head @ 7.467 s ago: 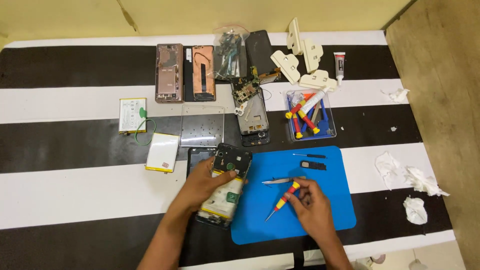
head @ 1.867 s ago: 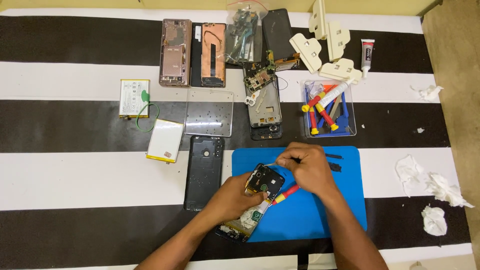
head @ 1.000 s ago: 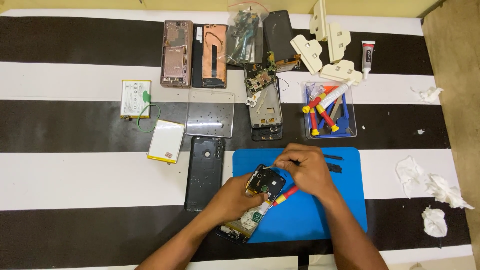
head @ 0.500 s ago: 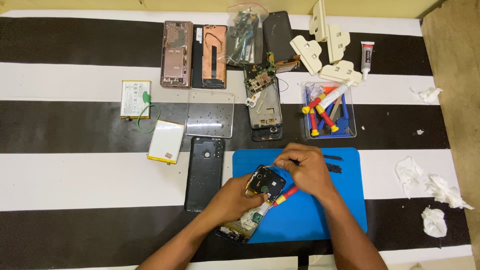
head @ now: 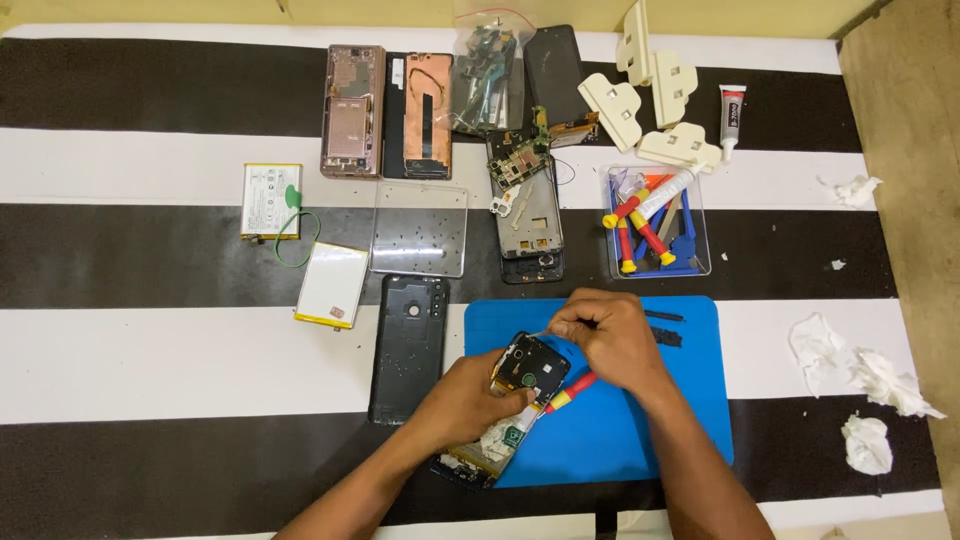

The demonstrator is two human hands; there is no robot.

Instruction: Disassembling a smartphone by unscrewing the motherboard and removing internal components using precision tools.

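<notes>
You work at a black-and-white striped table [head: 150,370] with a blue mat [head: 640,430] laid on it. A black back cover [head: 408,345] lies just left of the mat, a clear tray of screwdrivers [head: 657,222] beyond it. Your left hand [head: 470,400] grips the opened phone [head: 510,400] over the mat's left edge. Your right hand [head: 612,340] pinches thin tweezers [head: 545,334] at the phone's top; a red-and-yellow screwdriver [head: 568,391] lies beneath it.

Striped table [head: 150,340]: blue mat [head: 690,420], phone parts (scattered), tissues [head: 865,375].
</notes>
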